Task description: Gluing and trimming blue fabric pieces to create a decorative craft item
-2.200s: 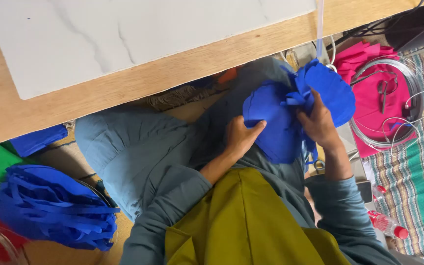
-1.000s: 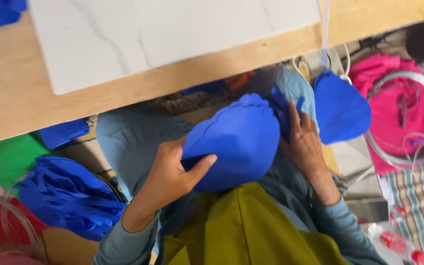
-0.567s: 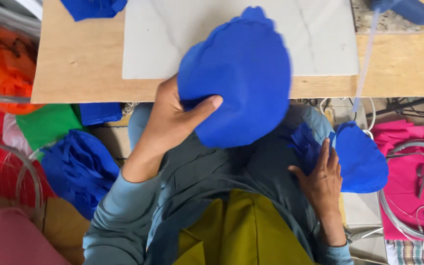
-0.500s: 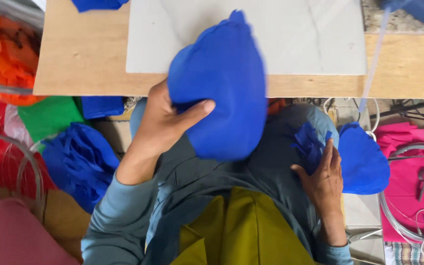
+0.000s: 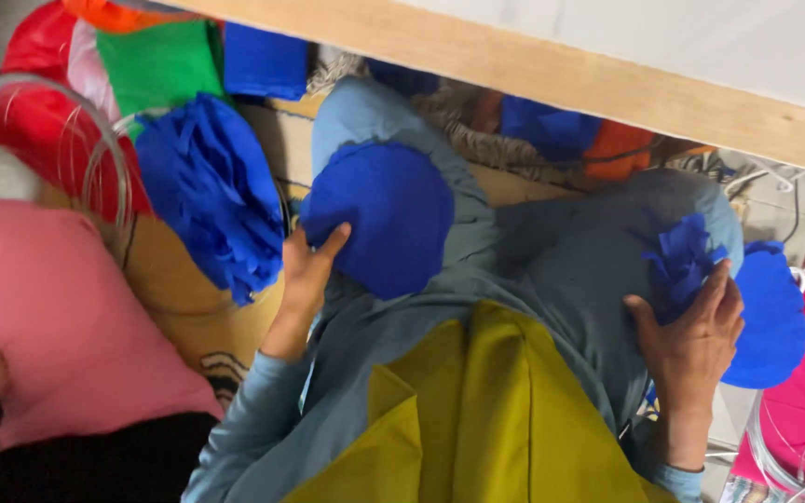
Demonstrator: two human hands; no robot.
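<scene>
Blue fabric disc [image 5: 379, 219] on lap, below wooden table edge [image 5: 552, 70]

A wooden tabletop [image 5: 607, 79] is running across the top, carrying a white marbled board [image 5: 701, 37]; cardboard flooring [image 5: 188, 298] is lying underneath, dimly lit.

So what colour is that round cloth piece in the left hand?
Solid bright blue round cloth piece, seen in the head view.

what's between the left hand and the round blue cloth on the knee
Nothing visible. The left hand already grips the edge of the round blue cloth directly, thumb on top. The right hand rests apart on the frilly blue piece.
</scene>
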